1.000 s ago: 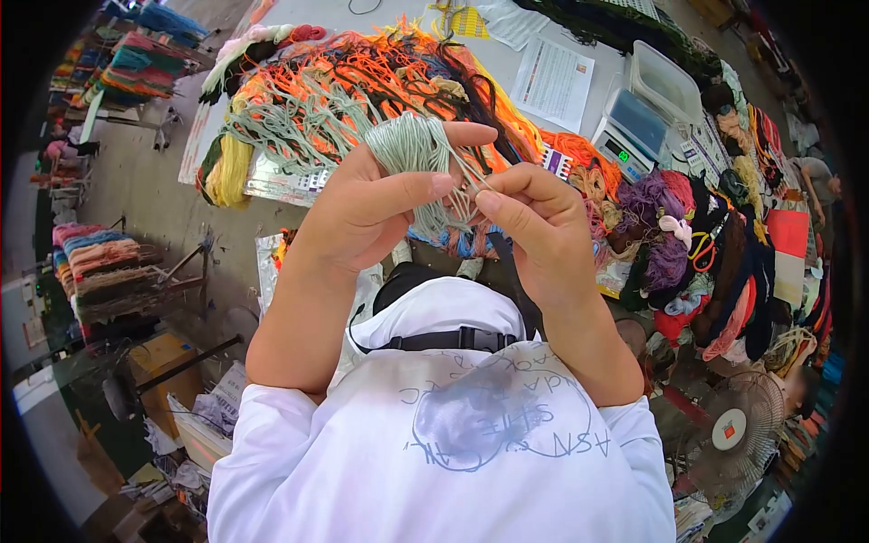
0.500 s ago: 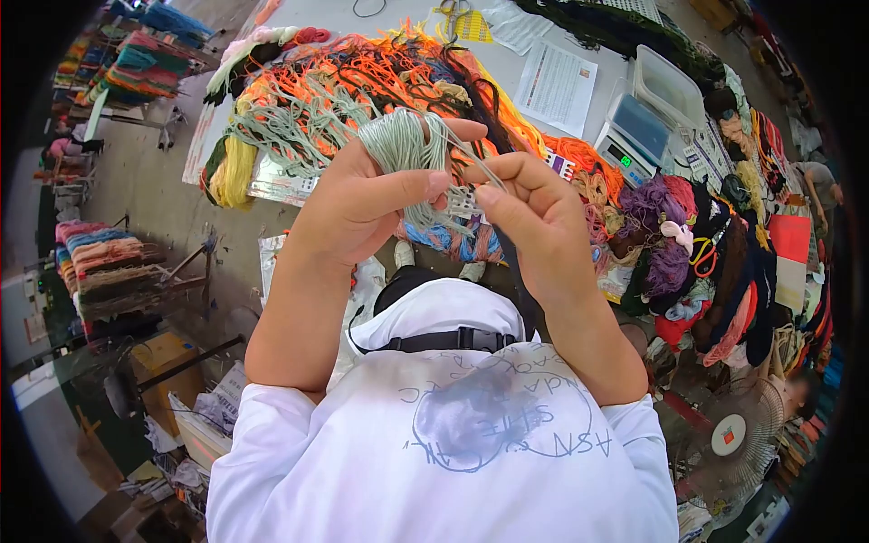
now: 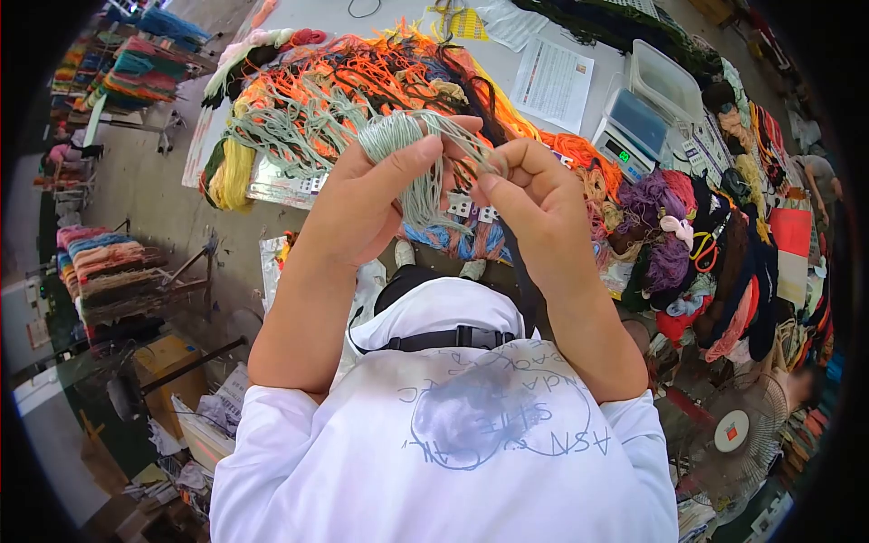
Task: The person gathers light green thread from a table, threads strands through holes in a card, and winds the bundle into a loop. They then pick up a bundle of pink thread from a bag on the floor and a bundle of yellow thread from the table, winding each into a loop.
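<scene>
A looped bundle of pale grey-green thread (image 3: 396, 149) hangs over my left hand (image 3: 367, 195), its thumb pressed across the strands. Several strands stretch from the bundle to my right hand (image 3: 532, 195), whose thumb and fingertips pinch them. Loose ends dangle below the bundle between the two hands. Behind my hands, on the table (image 3: 380, 16), lies a big heap of orange and dark thread (image 3: 398, 68). More grey-green thread (image 3: 294, 131) is spread on the left side of that heap, next to a yellow skein (image 3: 237, 172).
On the table's right are a printed sheet (image 3: 554, 83), a scale (image 3: 625, 149) with a green display and a clear plastic bin (image 3: 665, 81). Orange-handled scissors (image 3: 708, 252) lie among purple thread (image 3: 665, 204) and dark skeins. A fan (image 3: 731, 431) stands at lower right; thread racks (image 3: 109, 262) stand left.
My left thumb has shifted up over the bundle. Between the hands, the single thin strand has become a wider group of strands, now held in my right fingertips.
</scene>
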